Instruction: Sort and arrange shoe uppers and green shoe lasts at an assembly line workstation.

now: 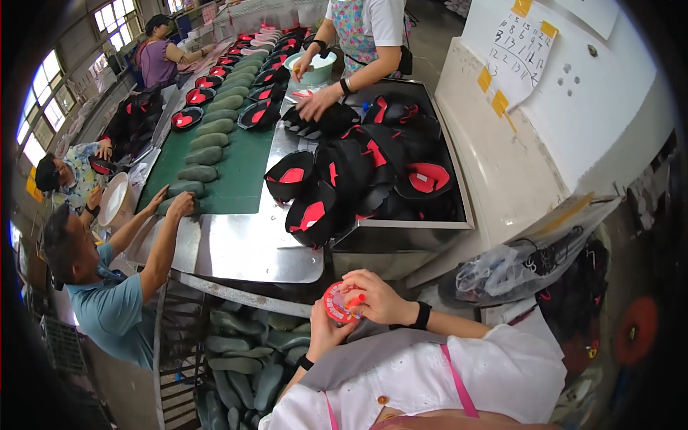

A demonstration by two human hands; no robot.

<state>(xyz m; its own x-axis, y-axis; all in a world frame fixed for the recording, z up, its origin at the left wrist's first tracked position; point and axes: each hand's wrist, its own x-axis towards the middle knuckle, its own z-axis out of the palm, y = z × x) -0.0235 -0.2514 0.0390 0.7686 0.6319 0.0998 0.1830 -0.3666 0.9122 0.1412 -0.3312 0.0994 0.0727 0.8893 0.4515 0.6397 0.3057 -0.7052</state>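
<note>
Close to my body, my left hand (327, 331) is wrapped round the side of a small round thing with a red printed face (334, 307); whether it is a tub or a roll I cannot tell. Over that face bends my right hand (383, 297), its fingers closed, with a small red-orange piece (356, 300) at the fingertips. Dark bands circle both wrists. Beyond my hands, black shoe uppers with red linings (337, 175) lie heaped in a metal-edged tray (401, 224).
Grey-green shoe lasts or soles run along a green conveyor (247, 172) between rows of uppers. A metal cart (168, 358) of similar pieces stands at lower left. One person (107, 308) handles pieces on the belt; another (365, 36) works across the tray. A plastic bag (516, 265) hangs right.
</note>
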